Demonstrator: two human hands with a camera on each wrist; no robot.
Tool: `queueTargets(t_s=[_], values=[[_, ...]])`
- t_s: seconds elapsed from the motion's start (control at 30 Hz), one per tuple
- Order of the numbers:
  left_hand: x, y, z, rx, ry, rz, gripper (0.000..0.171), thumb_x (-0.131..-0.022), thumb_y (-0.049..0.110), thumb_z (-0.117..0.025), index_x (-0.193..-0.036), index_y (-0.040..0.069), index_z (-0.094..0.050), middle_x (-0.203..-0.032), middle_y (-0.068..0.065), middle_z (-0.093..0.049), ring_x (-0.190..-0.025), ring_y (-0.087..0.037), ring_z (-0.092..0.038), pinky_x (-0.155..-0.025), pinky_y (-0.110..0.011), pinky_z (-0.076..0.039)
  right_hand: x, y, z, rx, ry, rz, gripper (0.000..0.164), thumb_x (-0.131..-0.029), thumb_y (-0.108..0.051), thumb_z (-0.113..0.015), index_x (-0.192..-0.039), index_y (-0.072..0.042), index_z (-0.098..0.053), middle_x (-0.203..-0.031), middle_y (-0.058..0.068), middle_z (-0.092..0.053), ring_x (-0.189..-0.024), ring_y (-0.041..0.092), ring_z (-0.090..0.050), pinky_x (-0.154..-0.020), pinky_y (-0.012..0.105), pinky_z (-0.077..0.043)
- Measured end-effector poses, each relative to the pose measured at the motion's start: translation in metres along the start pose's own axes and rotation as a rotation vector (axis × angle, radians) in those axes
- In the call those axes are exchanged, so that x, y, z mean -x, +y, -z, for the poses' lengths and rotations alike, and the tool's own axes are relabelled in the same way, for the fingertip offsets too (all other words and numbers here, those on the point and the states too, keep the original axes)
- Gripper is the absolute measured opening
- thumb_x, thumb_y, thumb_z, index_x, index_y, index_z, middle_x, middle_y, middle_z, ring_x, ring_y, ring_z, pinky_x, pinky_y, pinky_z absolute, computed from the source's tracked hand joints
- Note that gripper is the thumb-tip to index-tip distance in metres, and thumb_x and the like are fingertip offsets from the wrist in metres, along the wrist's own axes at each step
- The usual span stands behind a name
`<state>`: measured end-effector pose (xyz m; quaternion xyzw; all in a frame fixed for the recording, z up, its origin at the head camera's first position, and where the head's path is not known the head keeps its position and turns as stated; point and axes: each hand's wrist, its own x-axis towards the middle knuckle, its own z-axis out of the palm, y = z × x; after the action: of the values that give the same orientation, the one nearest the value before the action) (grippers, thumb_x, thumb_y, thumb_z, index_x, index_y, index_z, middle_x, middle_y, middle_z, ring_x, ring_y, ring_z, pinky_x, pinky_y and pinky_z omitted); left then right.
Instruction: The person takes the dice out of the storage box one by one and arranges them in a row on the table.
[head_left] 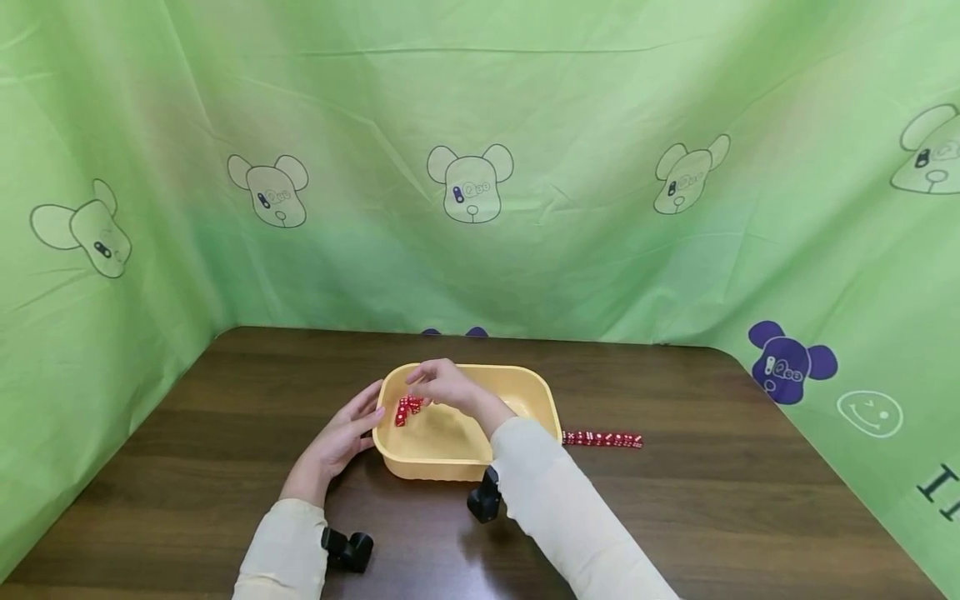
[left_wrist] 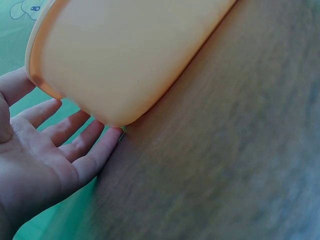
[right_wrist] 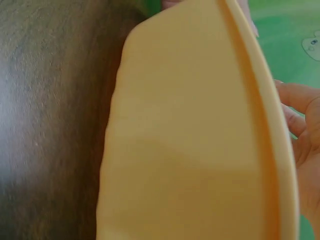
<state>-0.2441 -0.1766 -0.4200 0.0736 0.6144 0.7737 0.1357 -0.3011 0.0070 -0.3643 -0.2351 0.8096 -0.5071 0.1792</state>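
A yellow plastic basin (head_left: pixel 517 379) stands on the table with several red dice (head_left: pixel 402 410) with white pips inside, grouped toward its left end. My left hand (head_left: pixel 341 437) rests against that left end from outside, thumb at the rim and fingers spread along the end wall. In the left wrist view, the left hand's fingertips (left_wrist: pixel 114 131) touch the wall low down. My right hand (head_left: pixel 448 388) reaches in over the basin, its fingers bent downward beside the dice. The basin's rim hides those fingertips in the right wrist view; I cannot tell whether they pinch a die.
Against the basin's right side, a straight row of red dice (head_left: pixel 603 439) lies on the dark wooden table (head_left: pixel 720 500). A green cloth (head_left: pixel 585 267) with printed mouse-like heads hangs behind the table and along its sides. Each wrist wears a black camera mount (head_left: pixel 348 551).
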Motion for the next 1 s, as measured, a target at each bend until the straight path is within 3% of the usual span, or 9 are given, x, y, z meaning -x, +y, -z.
queueTargets(t_s=[0.2, 0.53, 1.0], values=[[0.0, 0.0, 0.0, 0.003, -0.002, -0.003, 0.053, -0.091, 0.009, -0.041, -0.138, 0.011, -0.017, -0.139, -0.016, -0.017, -0.118, -0.034, -0.029, -0.08, -0.038, -0.04, -0.004, 0.005, -0.008, 0.013, 0.005, -0.01, 0.022, -0.077, -0.003, -0.06, -0.096, 0.008, -0.058, -0.077, 0.006, -0.057, -0.07, 0.037, -0.055, -0.068, 0.04, -0.044], [0.0, 0.001, -0.001, 0.011, 0.005, 0.009, 0.053, -0.091, 0.009, -0.041, -0.139, 0.013, -0.017, -0.139, -0.015, -0.016, -0.119, -0.033, -0.028, -0.081, -0.039, -0.039, -0.007, 0.02, -0.012, -0.041, 0.056, -0.143, 0.02, -0.074, 0.005, -0.059, -0.094, 0.008, -0.058, -0.064, 0.007, -0.054, -0.049, 0.015, -0.046, -0.052, 0.029, -0.046], [-0.002, 0.001, 0.0, 0.016, 0.022, 0.005, 0.053, -0.091, 0.006, -0.039, -0.138, 0.012, -0.017, -0.139, -0.016, -0.016, -0.119, -0.033, -0.027, -0.08, -0.04, -0.039, -0.009, 0.027, -0.013, 0.021, 0.069, -0.182, 0.018, -0.075, 0.002, -0.061, -0.093, 0.005, -0.06, -0.065, 0.008, -0.058, -0.053, 0.013, -0.051, -0.05, 0.022, -0.042]])
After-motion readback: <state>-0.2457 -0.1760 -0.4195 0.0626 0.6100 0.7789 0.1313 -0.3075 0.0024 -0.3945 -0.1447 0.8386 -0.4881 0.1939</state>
